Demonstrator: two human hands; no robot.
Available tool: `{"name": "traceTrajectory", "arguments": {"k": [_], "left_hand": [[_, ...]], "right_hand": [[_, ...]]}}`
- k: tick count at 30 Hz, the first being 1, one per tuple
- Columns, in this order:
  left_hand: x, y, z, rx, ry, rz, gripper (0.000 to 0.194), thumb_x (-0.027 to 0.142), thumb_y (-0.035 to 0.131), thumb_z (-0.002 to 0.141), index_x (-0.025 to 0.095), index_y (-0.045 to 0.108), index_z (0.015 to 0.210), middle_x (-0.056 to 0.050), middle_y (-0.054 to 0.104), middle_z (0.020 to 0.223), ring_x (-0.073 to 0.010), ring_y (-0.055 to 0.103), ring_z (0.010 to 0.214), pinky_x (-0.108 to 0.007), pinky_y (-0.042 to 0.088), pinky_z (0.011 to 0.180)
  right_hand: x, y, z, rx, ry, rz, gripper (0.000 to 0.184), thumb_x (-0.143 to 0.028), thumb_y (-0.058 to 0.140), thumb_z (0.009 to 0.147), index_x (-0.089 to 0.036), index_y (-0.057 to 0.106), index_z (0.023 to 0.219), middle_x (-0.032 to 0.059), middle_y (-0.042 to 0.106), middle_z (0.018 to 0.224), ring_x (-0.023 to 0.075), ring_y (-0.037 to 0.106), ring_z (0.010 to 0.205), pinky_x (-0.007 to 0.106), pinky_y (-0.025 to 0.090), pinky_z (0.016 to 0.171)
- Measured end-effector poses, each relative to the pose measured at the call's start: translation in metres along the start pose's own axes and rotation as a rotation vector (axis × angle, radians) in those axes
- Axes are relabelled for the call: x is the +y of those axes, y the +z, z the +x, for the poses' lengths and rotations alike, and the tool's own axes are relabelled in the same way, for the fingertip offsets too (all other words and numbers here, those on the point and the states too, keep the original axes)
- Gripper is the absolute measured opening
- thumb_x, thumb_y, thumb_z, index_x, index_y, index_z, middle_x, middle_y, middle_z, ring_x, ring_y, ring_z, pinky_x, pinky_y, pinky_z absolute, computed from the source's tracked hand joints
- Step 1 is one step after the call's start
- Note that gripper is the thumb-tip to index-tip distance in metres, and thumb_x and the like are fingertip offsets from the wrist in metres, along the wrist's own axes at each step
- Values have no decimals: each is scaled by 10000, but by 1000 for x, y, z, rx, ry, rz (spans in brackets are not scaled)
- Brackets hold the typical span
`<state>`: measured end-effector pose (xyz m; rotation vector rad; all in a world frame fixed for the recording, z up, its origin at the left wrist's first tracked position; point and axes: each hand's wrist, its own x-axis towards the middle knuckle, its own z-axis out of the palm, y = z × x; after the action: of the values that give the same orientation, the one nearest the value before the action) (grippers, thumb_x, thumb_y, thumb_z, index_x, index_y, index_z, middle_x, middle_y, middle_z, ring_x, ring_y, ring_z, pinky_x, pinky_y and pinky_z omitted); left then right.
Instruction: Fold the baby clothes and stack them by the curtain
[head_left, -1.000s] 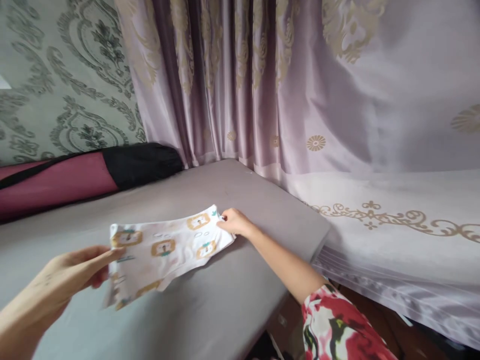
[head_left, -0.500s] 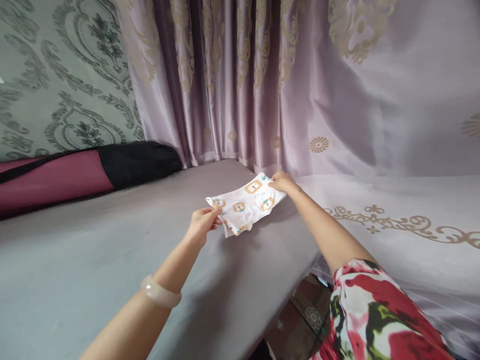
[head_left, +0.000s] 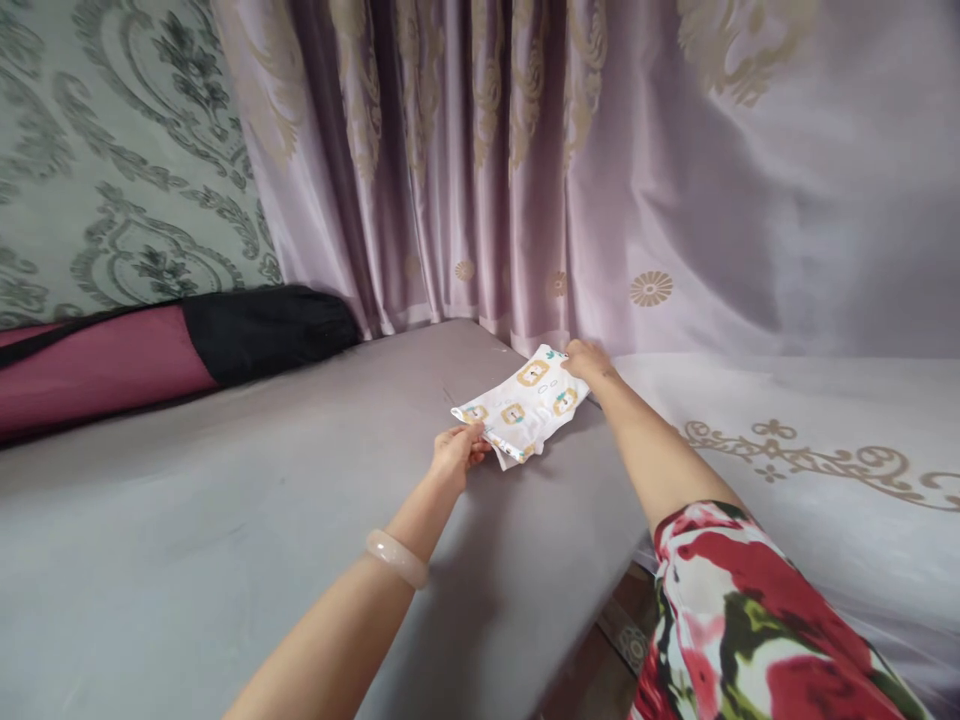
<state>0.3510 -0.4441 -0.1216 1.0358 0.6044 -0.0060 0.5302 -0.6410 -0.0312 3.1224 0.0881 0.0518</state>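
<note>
Folded white cloth with lion-like print (head_left: 525,408) sits at the far right corner of the grey bed (head_left: 225,530), on or just over the surface; can't tell if all of it touches. Left hand (head_left: 455,455) pinches the near-left end, thumb on top; right hand (head_left: 589,362) grips the far-right end, fingertips partly hidden. Opposite-end hold probably serves to spread the cloth and line up layers; an under layer pokes out at the near edge.

Pink-and-black bag (head_left: 112,362) lies along the bed's far left edge, likely put there to leave the middle usable. Curtain (head_left: 465,200) hangs at the bed's far corner and along its right, near the right hand, so reach looks tight that way. Bed's right edge runs just below the right forearm. Most room: bed's left and near parts.
</note>
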Motion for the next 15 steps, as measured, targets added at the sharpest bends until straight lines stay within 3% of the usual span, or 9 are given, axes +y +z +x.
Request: {"name": "traceTrajectory", "arguments": {"k": [10,15], "left_hand": [[-7,5,7,-10,-29,45,153,178,735,772,118,595,755,-7,623,601,-85,604,470,-162,422,407],[-12,3,9,-26,-17,168,153,208,659,841,115,594,738,-10,610,553,-99,586,419,-181,390,369]], "right_hand": [[8,20,6,21,-9,-56,278,-221,544,916,-149,657,1159,154,674,1155,237,615,1093,298,447,854],[4,36,-1,57,-31,-71,272,-184,494,931,-132,672,1130,177,651,1183,245,583,1134,300,429,885]]}}
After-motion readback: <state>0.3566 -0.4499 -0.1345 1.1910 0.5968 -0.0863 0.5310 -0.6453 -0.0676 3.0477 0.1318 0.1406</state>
